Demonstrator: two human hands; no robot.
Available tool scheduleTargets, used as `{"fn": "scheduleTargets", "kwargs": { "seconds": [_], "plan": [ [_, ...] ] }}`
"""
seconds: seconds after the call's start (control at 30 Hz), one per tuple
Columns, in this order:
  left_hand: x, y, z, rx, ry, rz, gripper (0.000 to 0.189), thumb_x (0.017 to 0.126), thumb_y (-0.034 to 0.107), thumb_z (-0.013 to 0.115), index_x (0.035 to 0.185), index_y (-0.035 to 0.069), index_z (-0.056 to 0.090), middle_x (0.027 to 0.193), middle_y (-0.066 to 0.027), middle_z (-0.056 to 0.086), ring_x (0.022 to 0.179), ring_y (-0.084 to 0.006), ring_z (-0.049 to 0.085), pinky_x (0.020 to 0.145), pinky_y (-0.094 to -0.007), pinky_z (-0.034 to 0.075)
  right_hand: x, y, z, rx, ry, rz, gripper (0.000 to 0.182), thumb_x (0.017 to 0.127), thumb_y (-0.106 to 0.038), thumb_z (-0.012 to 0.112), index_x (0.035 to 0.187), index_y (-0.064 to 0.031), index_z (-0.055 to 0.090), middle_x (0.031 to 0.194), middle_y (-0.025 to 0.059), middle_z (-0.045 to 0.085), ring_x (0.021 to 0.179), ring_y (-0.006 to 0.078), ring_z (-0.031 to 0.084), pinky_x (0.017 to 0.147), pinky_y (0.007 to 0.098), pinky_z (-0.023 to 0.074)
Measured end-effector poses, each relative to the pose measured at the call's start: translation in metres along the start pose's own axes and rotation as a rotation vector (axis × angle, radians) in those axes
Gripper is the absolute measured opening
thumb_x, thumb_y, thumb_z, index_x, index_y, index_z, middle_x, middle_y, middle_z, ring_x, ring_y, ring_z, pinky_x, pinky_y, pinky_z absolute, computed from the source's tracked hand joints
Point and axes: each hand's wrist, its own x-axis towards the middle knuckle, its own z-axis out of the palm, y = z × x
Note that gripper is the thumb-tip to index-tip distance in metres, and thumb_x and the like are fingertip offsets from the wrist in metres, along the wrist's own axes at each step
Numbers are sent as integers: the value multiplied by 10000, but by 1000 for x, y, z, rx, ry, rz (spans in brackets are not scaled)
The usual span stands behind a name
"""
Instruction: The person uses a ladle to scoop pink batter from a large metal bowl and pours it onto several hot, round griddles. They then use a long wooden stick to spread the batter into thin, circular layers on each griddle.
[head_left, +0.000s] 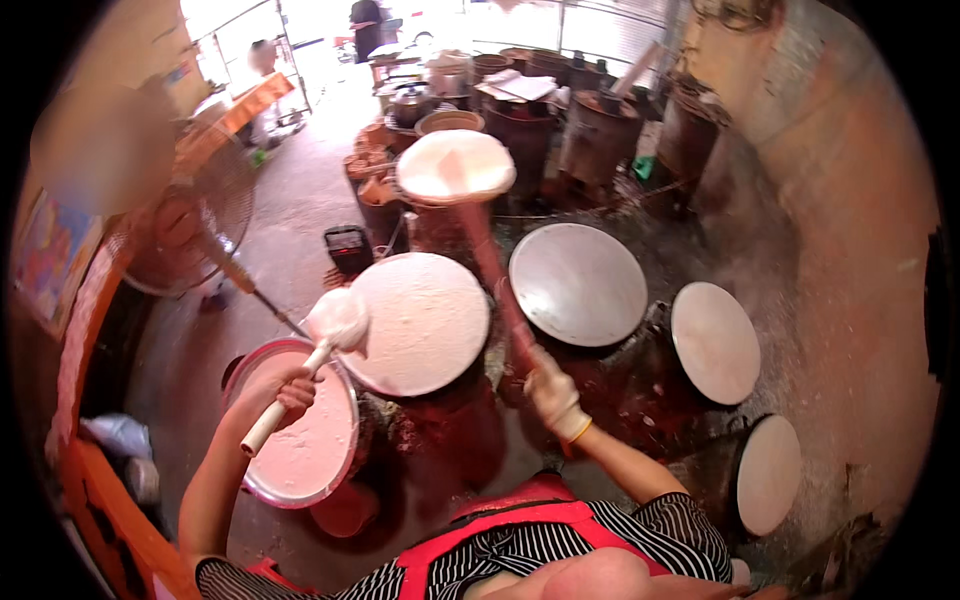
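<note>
My bare left hand (292, 397) grips the pale handle of a ladle (339, 319) whose bowl is coated in white batter. Under that hand stands a wide tub (341, 476) of the same thick white batter. Beside it, a round griddle (420, 322) is covered with a bumpy white layer, and the ladle bowl hangs over its left edge. In a white work glove, my right hand (556, 397) holds a long handle (499, 277), blurred by motion. Its far end overlaps a pale round disc (456, 161); whether they are joined I cannot tell.
A grey metal round (577, 285) and two pale rounds (716, 343) (769, 476) curve along the right. Rusty drums (600, 135) stand behind. A pedestal fan (187, 217) is at left, a black device (349, 247) near the griddle. People (366, 30) appear farther back.
</note>
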Motion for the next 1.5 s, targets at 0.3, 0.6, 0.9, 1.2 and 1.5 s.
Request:
{"fn": "scheduleTargets", "kwargs": {
  "seconds": [0.3, 0.6, 0.9, 1.2, 1.5],
  "plan": [
    [155, -59, 289, 1582, -95, 720, 130, 789, 113, 577, 869, 14, 547, 623, -15, 491, 502, -89, 471, 429, -244, 376, 34, 19, -212, 104, 176, 77, 463, 951, -252, 460, 1360, -48, 384, 861, 37, 602, 565, 68, 484, 537, 199, 420],
    [353, -147, 353, 2111, 144, 1137, 223, 707, 41, 593, 909, -26, 527, 787, -201, 606, 769, -354, 603, 672, -435, 461, 4, 111, -266, 145, 69, 580, 426, 938, -161, 446, 1362, -185, 424, 972, 55, 615, 612, 143, 556, 543, 247, 453],
    [485, -195, 305, 1366, 349, 1077, 285, 699, 119, 608, 918, -63, 594, 601, -141, 602, 483, -212, 578, 433, -330, 447, -62, 202, -190, -377, 152, 715, 461, 903, -243, 496, 1356, -255, 411, 1034, 234, 594, 889, 407, 586, 786, 475, 456],
    [479, -121, 343, 1737, 544, 1810, 169, 732, 9, 549, 866, 45, 452, 814, -148, 531, 756, -381, 554, 600, -489, 429, 16, 224, -183, 686, 365, 861, 472, 903, -288, 546, 1358, -260, 425, 603, 2, 456, 426, 115, 418, 381, 290, 366],
    [420, -94, 320, 1804, 524, 1536, 168, 698, 77, 574, 845, 61, 653, 779, -134, 586, 760, -348, 584, 682, -421, 461, 27, 235, -81, 566, 803, 568, 421, 900, -264, 570, 1307, -205, 483, 553, -53, 395, 357, 80, 358, 303, 262, 332]
  ]
}}
